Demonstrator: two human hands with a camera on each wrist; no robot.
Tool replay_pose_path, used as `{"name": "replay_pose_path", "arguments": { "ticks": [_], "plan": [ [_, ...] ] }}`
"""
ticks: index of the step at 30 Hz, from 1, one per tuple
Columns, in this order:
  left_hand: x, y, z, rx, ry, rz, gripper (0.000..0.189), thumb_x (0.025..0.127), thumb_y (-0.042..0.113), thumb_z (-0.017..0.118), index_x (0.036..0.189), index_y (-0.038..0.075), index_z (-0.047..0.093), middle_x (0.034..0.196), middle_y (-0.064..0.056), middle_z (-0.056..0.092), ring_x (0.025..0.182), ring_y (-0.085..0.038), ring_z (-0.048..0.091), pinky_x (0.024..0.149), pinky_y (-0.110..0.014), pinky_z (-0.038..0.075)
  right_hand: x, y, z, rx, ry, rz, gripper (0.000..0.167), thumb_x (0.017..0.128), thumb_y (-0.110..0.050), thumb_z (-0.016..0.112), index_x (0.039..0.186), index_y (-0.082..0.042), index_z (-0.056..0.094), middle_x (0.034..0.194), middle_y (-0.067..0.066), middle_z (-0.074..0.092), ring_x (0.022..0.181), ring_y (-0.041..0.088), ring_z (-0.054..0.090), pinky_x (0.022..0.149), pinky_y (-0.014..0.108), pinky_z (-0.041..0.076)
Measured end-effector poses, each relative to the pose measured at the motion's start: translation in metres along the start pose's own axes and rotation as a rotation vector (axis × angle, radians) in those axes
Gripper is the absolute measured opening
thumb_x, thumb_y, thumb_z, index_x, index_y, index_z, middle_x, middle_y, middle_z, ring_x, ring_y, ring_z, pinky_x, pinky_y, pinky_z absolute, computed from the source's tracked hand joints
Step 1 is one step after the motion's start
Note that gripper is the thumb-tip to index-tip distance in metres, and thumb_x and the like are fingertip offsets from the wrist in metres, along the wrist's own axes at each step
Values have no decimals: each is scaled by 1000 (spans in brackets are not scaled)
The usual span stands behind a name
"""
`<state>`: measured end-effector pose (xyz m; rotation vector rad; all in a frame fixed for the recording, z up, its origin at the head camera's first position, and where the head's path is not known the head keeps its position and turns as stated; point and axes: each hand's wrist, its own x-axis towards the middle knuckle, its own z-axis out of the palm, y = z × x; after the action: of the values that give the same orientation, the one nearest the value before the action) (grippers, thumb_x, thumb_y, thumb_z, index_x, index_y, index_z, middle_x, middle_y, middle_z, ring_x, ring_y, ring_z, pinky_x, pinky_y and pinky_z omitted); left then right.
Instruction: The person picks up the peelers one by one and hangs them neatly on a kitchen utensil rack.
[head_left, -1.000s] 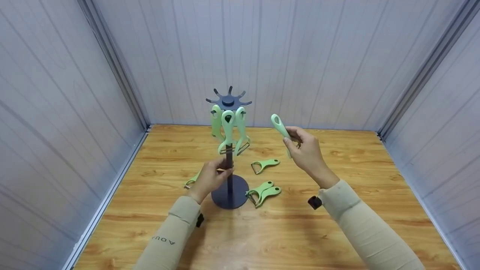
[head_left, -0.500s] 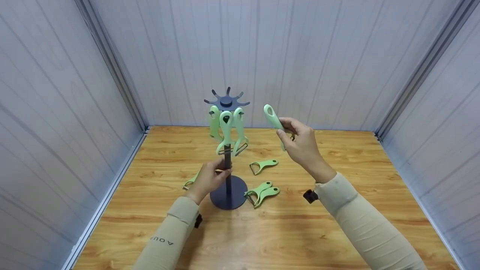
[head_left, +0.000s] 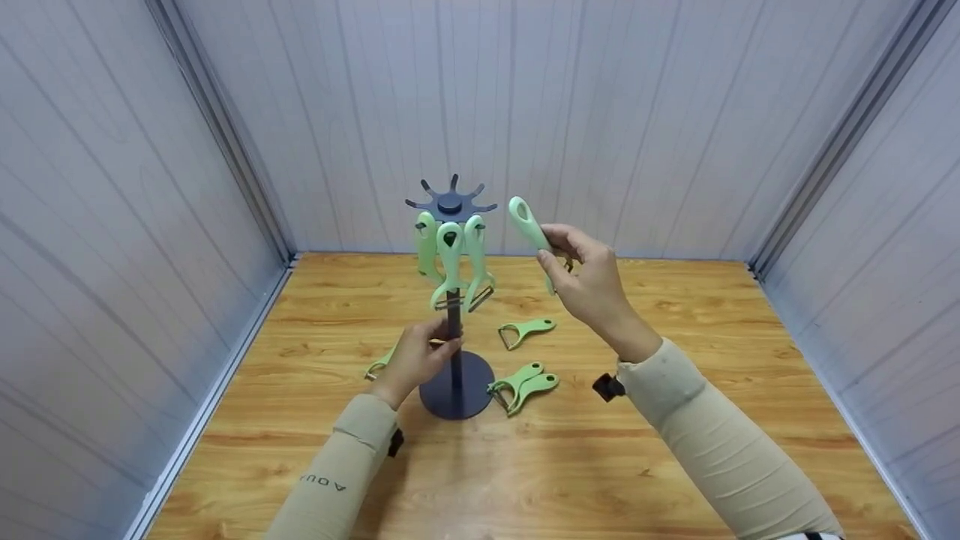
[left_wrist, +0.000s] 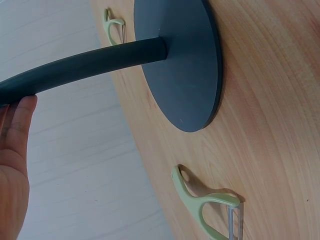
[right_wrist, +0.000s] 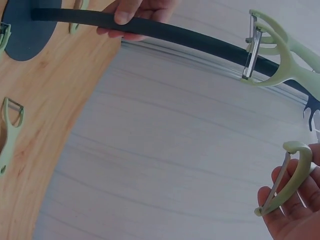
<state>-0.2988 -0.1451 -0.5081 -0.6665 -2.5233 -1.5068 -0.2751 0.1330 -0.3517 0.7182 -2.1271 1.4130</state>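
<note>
A dark rotary stand with hooked arms around its top stands upright on the table. Its post is pinched between the thumb and fingers of my left hand, below the hanging tools. Three light green vegetable peelers hang on the near hooks, the front peeler facing me. To the right of the stand, level with its top, my right hand holds another green peeler, handle end up and apart from the hooks. In the right wrist view its blade lies by my fingers.
On the wooden table, two overlapping peelers lie right of the round base. A single peeler lies behind them. One more peeler is partly hidden behind my left hand. Pale panels enclose the back and sides.
My right hand has moved left and slightly up with its peeler, closer to the stand's top. My left hand keeps its hold on the post.
</note>
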Motion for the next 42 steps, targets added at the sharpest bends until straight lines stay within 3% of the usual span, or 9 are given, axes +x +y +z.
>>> {"name": "replay_pose_path", "arguments": {
  "ticks": [10, 15, 20, 29, 42],
  "plan": [
    [-1, 2, -2, 13, -8, 3, 12, 104, 3, 71, 115, 3, 74, 113, -23, 79, 106, -33, 78, 88, -48, 68, 7, -10, 8, 35, -21, -33, 27, 105, 2, 67, 131, 6, 71, 116, 18, 77, 98, 23, 72, 89, 25, 60],
    [-1, 2, -1, 19, -3, 12, 11, 104, 4, 72, 115, 5, 74, 111, -17, 80, 106, -31, 78, 88, -46, 69, 11, -7, 13, 59, -48, -15, 27, 106, 0, 66, 133, 5, 70, 117, 17, 77, 101, 22, 73, 95, 28, 62],
    [-1, 1, -1, 15, -3, 8, 10, 104, 5, 72, 115, 7, 74, 111, -13, 80, 107, -30, 78, 89, -45, 68, 11, -6, 18, 76, -68, -8, 27, 106, 0, 66, 132, 5, 71, 116, 17, 77, 103, 26, 73, 97, 35, 63],
    [-2, 0, -1, 8, -7, 5, 12, 104, 4, 71, 116, 6, 74, 112, -16, 80, 107, -30, 78, 90, -48, 68, 8, -2, 27, 71, -72, -25, 30, 106, -1, 67, 135, 5, 71, 124, 19, 77, 110, 34, 75, 103, 50, 62],
    [1, -2, 2, 10, -2, 7, 13, 105, 5, 70, 117, 5, 75, 112, -18, 80, 107, -31, 78, 90, -45, 69, -1, -5, 35, 82, -73, -24, 35, 98, -6, 81, 132, 0, 74, 113, 13, 79, 104, 27, 76, 96, 35, 62]
  ]
}}
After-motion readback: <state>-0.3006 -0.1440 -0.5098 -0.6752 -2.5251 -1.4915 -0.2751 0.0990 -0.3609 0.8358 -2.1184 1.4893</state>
